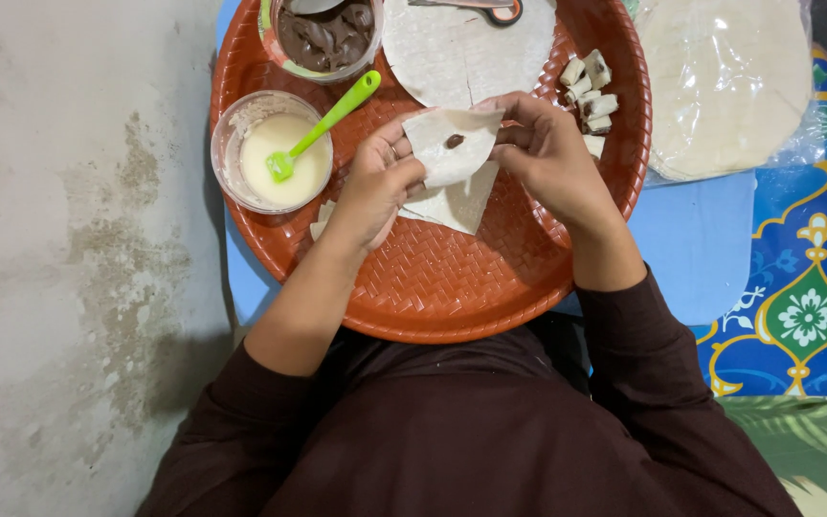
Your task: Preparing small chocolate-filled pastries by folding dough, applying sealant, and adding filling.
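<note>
Just above the middle of a round orange woven tray (433, 278), both hands held one small piece of thin white wrapper (452, 144) with a dab of brown filling on it. The left hand (375, 182) pinched the wrapper's left edge, fingers curled shut over it, and the right hand (543, 153) pinched its upper right corner the same way. Under the held piece lay another cut wrapper piece (457, 203) on the tray. Left of the hands stood a clear bowl of pale yellow batter (275, 153) with a green brush (323, 124) leaning in it. A tub of dark chocolate spread (327, 36) sat at the tray's top, beside a large round wrapper sheet (452, 48). Cut banana chunks (591, 91) lay just right of the right hand. Beyond the tray, to the right, rested a bag of wrapper sheets (725, 86).
</note>
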